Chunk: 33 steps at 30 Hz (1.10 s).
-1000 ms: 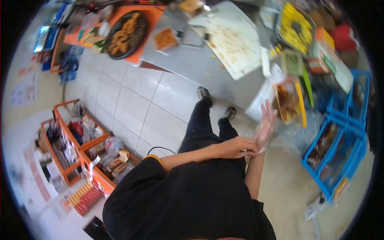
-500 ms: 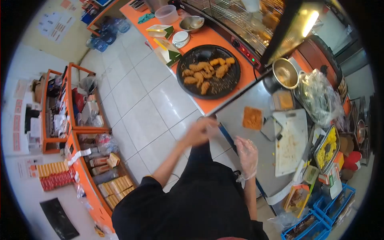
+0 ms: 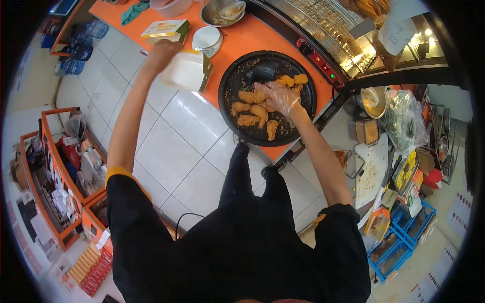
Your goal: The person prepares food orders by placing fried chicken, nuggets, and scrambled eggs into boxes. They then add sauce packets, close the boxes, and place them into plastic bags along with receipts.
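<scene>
My left hand (image 3: pixel 160 54) grips a white paper food box (image 3: pixel 188 71) and holds it up at the edge of the orange counter (image 3: pixel 262 35). My right hand (image 3: pixel 279 97), in a clear plastic glove, reaches over a round black tray (image 3: pixel 242 68) and rests among several pieces of fried chicken (image 3: pixel 252 108). Whether the gloved fingers have closed on a piece I cannot tell. Dark tongs (image 3: pixel 261 74) lie on the tray beyond the chicken.
On the counter stand a small scale (image 3: pixel 207 38), a box stack (image 3: pixel 165 29), a metal bowl (image 3: pixel 222 11) and a heated display case (image 3: pixel 333 30). To the right, a steel worktable (image 3: pixel 371 169) holds a cutting board. Orange shelves (image 3: pixel 60 166) line the left; blue crates (image 3: pixel 399 242) stand at lower right.
The view swung from the worktable to the orange counter. My left hand rose and now holds a white box. My gloved right hand moved forward onto the chicken tray.
</scene>
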Each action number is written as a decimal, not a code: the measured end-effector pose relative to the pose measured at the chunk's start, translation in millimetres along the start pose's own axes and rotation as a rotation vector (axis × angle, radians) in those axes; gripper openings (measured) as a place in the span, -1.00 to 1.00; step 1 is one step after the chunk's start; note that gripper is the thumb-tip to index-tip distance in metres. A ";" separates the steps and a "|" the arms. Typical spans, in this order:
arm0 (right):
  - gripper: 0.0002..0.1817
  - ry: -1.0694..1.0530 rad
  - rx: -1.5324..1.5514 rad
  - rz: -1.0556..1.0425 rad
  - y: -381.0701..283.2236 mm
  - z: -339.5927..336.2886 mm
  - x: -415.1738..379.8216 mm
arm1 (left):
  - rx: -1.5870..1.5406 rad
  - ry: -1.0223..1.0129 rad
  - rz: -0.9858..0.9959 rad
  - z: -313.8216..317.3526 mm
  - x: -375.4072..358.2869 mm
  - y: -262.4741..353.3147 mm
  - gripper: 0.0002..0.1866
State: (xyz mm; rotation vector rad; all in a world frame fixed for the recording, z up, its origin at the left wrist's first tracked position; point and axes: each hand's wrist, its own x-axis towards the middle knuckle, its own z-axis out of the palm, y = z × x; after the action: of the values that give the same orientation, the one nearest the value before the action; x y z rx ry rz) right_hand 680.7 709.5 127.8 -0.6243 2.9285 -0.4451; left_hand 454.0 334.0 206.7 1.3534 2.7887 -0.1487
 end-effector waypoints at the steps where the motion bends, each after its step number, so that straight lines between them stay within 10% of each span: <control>1: -0.38 -0.082 0.031 0.055 0.3 -6.1 3.2 | -0.055 0.009 -0.073 -26.2 -0.2 -2.6 -0.72; 4: -0.44 0.202 0.465 0.170 0.3 -2.1 -4.7 | -0.186 0.034 -0.362 -85.4 -15.3 0.4 -0.72; 7: -0.52 0.314 1.856 0.539 -6.0 -15.0 -13.0 | -0.325 0.090 -0.353 -121.2 -29.5 1.6 -0.70; 11: -0.60 0.466 2.294 0.405 -25.2 -65.4 -24.1 | -0.474 0.070 -0.293 -149.1 -17.9 45.8 -0.66; 16: -0.54 0.500 1.982 0.327 -55.6 -134.5 -47.5 | -0.522 0.014 -0.164 -166.8 6.4 121.9 -0.64; 21: -0.44 0.378 0.860 0.231 -84.4 -175.5 -105.8 | -0.586 -0.140 0.058 -195.2 36.6 228.8 -0.65; 26: -0.48 0.466 0.255 0.707 -124.2 -187.2 -221.7 | -0.542 -0.244 0.319 -231.0 49.4 367.3 -0.66; 33: -0.61 0.575 0.234 1.042 -70.5 -117.5 -427.6 | -0.482 -0.126 0.768 -188.7 85.8 596.0 -0.65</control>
State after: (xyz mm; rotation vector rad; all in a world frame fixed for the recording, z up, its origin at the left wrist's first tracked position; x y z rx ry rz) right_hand 1076.0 855.7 282.5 1.1908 3.0439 -0.8670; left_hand 870.3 787.1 346.5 2.0134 1.8379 0.4124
